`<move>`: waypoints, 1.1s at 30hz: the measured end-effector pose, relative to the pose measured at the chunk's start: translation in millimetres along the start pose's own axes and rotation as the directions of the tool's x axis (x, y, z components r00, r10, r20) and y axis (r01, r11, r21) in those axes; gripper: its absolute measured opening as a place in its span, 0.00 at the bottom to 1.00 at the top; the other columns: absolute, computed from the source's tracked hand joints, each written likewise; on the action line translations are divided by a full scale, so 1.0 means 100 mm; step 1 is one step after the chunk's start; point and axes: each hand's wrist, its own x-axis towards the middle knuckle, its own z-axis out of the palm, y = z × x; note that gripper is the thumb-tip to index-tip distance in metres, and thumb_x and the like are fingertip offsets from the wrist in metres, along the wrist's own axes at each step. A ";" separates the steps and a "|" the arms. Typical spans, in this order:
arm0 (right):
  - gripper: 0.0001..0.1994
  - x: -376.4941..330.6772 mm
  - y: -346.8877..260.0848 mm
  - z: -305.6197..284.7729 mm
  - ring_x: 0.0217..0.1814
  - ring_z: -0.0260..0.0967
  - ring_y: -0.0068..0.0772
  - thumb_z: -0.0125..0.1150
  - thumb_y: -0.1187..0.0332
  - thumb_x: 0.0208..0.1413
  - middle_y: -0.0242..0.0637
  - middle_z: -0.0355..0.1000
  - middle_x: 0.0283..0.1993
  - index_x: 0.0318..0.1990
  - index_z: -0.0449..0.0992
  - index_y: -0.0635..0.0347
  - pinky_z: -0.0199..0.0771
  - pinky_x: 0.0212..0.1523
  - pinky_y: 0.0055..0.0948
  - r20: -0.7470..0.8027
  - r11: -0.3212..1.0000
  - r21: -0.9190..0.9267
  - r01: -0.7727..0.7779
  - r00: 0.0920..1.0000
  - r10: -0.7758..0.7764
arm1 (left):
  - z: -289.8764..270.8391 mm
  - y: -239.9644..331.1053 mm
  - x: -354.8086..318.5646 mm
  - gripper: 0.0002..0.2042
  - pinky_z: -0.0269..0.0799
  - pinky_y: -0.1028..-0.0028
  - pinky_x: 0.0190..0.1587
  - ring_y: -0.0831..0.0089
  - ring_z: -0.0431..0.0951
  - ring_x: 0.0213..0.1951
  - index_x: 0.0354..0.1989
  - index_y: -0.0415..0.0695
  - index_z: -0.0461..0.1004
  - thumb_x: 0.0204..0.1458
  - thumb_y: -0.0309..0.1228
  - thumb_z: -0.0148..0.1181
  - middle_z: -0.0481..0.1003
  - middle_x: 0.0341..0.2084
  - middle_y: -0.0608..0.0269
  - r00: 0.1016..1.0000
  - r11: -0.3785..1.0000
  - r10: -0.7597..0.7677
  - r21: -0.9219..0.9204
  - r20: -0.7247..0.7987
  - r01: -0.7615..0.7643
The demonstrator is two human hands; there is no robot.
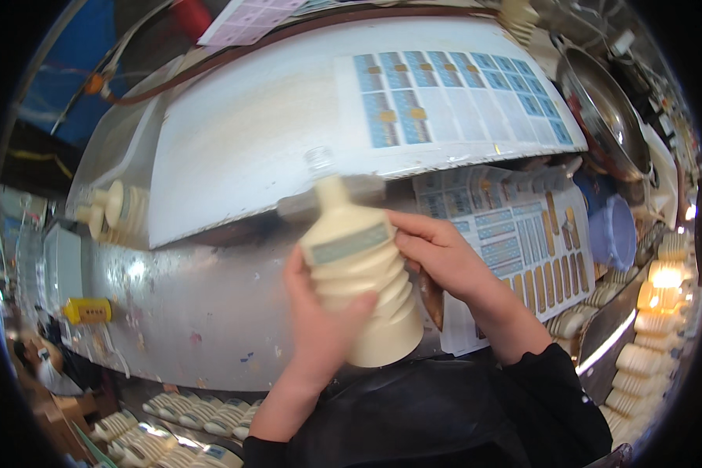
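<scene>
A cream ribbed bottle (366, 288) with a narrow neck and a clear threaded top leans away from me. Round its left side wraps my left hand (324, 324), slightly blurred, thumb across the ribs. A grey-green label strip (352, 243) crosses the bottle's shoulder. Against the strip's right end press the thumb and forefinger of my right hand (441, 249). From under that hand's curled fingers a brown, pointed, flat tool (432, 303) sticks out; its upper part is hidden.
A white board (257, 117) carries a partly used label sheet (460, 97). Another label sheet (522, 249) lies right of the bottle. Beyond are a metal pan (604, 109), a lilac tub (612, 234) and rows of cream bottles (651, 351). A yellow container (87, 310) stands left.
</scene>
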 end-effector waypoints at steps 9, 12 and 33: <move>0.23 0.03 0.09 0.04 0.29 0.58 0.10 0.50 0.72 0.66 0.20 0.67 0.30 0.68 0.72 0.59 0.61 0.30 0.15 -0.062 0.992 0.052 -0.111 0.992 0.114 | 0.03 0.08 0.02 0.48 0.69 0.60 0.63 0.52 0.72 0.61 0.70 0.30 0.50 0.45 0.35 0.77 0.66 0.61 0.38 0.998 0.978 0.058 0.200 -0.027 -0.051; 0.23 0.02 0.08 0.05 0.29 0.59 0.10 0.51 0.71 0.65 0.20 0.67 0.29 0.67 0.73 0.60 0.61 0.30 0.15 -0.072 0.996 0.029 -0.084 0.994 0.085 | 0.01 0.04 0.02 0.49 0.69 0.60 0.63 0.52 0.72 0.61 0.70 0.30 0.50 0.45 0.35 0.77 0.66 0.61 0.37 0.996 0.977 0.085 0.199 -0.014 -0.081; 0.12 0.20 0.15 0.05 0.39 0.69 0.11 0.55 0.66 0.71 0.28 0.75 0.39 0.55 0.70 0.62 0.70 0.40 0.16 -0.082 0.995 -0.086 0.055 0.995 -0.062 | -0.04 0.05 0.27 0.14 0.74 0.73 0.52 0.76 0.77 0.47 0.57 0.38 0.72 0.64 0.26 0.60 0.77 0.46 0.59 0.986 0.933 0.007 -0.355 -0.167 -0.067</move>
